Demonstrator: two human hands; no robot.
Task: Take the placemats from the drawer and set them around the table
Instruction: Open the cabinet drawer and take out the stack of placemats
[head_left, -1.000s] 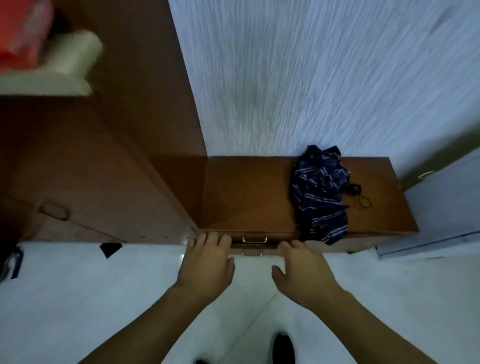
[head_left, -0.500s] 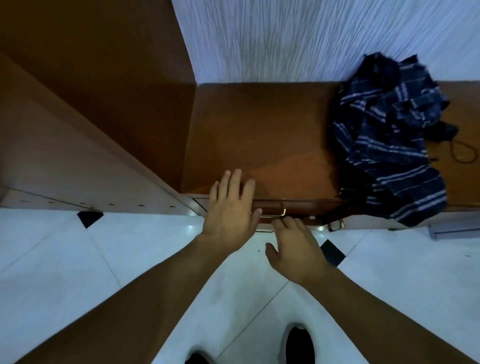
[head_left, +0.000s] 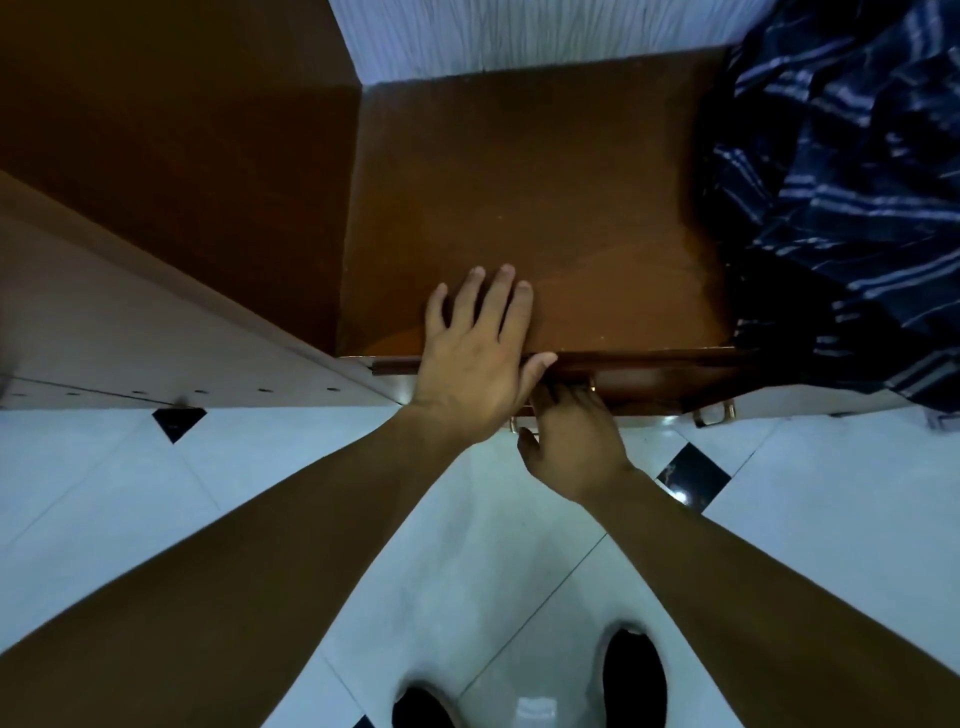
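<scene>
The low wooden cabinet (head_left: 545, 208) fills the upper middle of the view. Its top drawer front (head_left: 654, 382) shows as a dark strip under the cabinet's edge and looks closed. My left hand (head_left: 475, 364) lies flat on the cabinet top, fingers spread, palm over the front edge. Just below it, my right hand (head_left: 571, 441) is at the drawer's brass handle (head_left: 592, 387), fingers curled in around it with the tips hidden under the edge. No placemats are visible.
A dark blue striped cloth (head_left: 841, 208) lies on the cabinet's right side and hangs over its front. A tall wooden wardrobe (head_left: 156, 182) stands against the cabinet's left side. A second brass handle (head_left: 719, 415) shows lower right. My shoes (head_left: 634, 675) stand on the white tiled floor.
I have moved closer and look more steeply down. My left hand slid further onto the cabinet top. My right hand moved up from below the drawer onto its handle.
</scene>
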